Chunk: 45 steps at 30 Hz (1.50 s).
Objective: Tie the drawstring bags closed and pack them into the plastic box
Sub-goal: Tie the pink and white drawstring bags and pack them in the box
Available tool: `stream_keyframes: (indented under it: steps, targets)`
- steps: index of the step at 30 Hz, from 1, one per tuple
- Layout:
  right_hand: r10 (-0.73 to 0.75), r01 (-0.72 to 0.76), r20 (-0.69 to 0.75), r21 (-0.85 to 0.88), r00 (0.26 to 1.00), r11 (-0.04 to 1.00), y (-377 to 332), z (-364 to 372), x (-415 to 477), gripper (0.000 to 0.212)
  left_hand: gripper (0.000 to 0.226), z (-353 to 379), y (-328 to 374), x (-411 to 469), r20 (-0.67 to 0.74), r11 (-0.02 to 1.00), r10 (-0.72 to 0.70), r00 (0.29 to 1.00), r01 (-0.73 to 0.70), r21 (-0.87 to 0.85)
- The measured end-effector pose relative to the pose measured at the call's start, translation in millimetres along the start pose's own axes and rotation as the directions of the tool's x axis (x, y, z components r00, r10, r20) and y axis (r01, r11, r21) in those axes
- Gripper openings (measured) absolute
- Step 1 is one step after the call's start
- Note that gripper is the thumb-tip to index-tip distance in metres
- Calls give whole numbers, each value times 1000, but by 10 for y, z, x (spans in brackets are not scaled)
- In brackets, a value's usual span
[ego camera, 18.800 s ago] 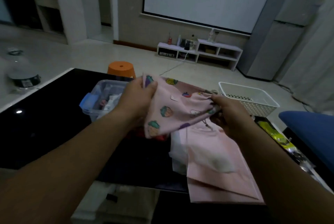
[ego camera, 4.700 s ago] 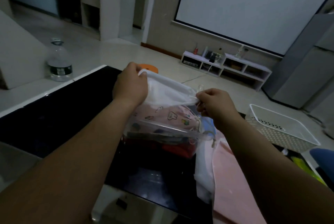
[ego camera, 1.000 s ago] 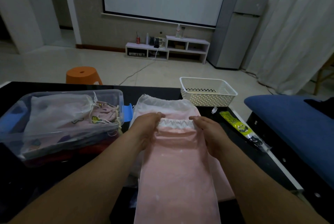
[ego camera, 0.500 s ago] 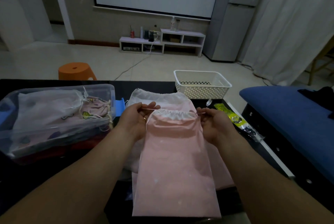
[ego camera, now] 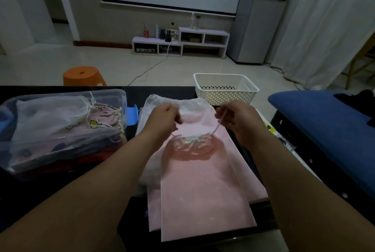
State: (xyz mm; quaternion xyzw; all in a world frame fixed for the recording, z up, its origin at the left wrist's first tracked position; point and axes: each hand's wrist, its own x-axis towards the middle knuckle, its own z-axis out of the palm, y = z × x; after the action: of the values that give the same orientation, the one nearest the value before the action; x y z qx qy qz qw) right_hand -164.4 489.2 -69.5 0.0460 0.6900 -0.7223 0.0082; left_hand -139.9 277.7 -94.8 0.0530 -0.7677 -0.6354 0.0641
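A plain pink drawstring bag point(ego camera: 205, 186) lies on the black table in front of me, its mouth point(ego camera: 192, 141) gathered into tight puckers. My left hand point(ego camera: 162, 118) pinches the left end of its string. My right hand point(ego camera: 235, 116) pinches the right end, which runs taut down to the puckered mouth. More pink and white bags point(ego camera: 194, 107) lie flat underneath. To the left stands the clear plastic box point(ego camera: 60, 150), holding a tied white bag point(ego camera: 50, 113) and a printed pink bag point(ego camera: 103, 115).
A white perforated basket point(ego camera: 225, 89) stands at the table's far edge. A blue cushioned seat point(ego camera: 328, 129) is on the right, with a yellow-green packet point(ego camera: 269, 127) beside it. An orange stool point(ego camera: 83, 76) stands on the floor beyond the table.
Both hands took the string ends of the top pink bag and pulled them outward. The bag's mouth went from flat and wide to drawn shut.
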Motion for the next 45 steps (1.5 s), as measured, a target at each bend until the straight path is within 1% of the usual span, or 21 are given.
stream_keyframes:
  steps: [2,3,5,7,10,12,15,17,20,25,28,33,34,35,36,37,38,39,40,42,45]
  targets:
    - [-101,120,118,-163,988,979,-119,130,-19,13,34,30,84,-8,118,990,96,988,-107,95]
    - [-137,171,162,-220,977,960,-165,201,-36,14,33,53,125,-25,175,984,119,977,-139,110]
    - [-182,241,229,-262,956,935,-223,321,-67,16,31,105,170,-46,262,985,137,955,-160,65]
    - [-188,252,275,-219,943,943,-250,395,-94,18,30,145,198,-43,294,991,132,947,-126,-40]
    - [-102,150,243,-186,965,971,-211,419,-104,23,34,187,236,-25,287,980,76,955,-18,-198]
    - [-6,67,215,-279,977,958,-113,362,-109,24,36,191,226,24,260,955,38,965,41,-295]
    - [57,85,303,-434,951,897,93,239,-151,18,34,177,208,80,244,907,3,970,99,-408]
    - [65,116,349,-475,935,873,188,196,-183,16,34,170,191,113,234,870,-22,972,134,-475]
    - [64,113,357,-453,932,885,238,213,-199,13,34,169,179,129,223,816,-64,973,180,-549]
    - [53,105,390,-372,919,922,278,371,-227,13,34,167,160,157,194,666,-161,968,251,-703]
    - [40,92,389,-316,920,944,310,475,-247,11,35,160,163,178,162,623,-191,968,248,-742]
    - [56,32,337,-248,940,968,323,557,-265,10,33,162,202,145,156,575,-161,975,221,-788]
    - [67,11,326,-231,943,973,331,551,-253,11,33,152,211,125,145,608,-155,977,210,-766]
    - [84,-16,311,-215,947,976,331,542,-242,12,32,136,217,108,113,697,-151,982,187,-692]
    - [102,-44,292,-201,951,979,334,525,-229,12,33,116,212,94,61,824,-141,988,152,-546]
    - [123,-73,271,-185,955,980,337,510,-222,11,34,91,190,93,-3,931,-113,994,105,-350]
    - [136,-93,252,-177,958,980,342,493,-212,10,35,67,162,100,-61,987,-56,997,46,-156]
    - [143,-101,239,-181,960,978,350,476,-197,10,35,45,141,106,-100,1000,13,995,-14,-10]
    - [140,-92,234,-205,962,974,354,463,-186,10,35,28,131,114,-123,996,71,990,-63,69]
    - [127,-48,259,-289,958,956,346,457,-190,9,35,-3,144,138,-128,990,124,984,-114,82]
    - [136,13,334,-408,933,913,308,459,-241,10,32,11,201,157,-77,991,133,988,-134,-12]
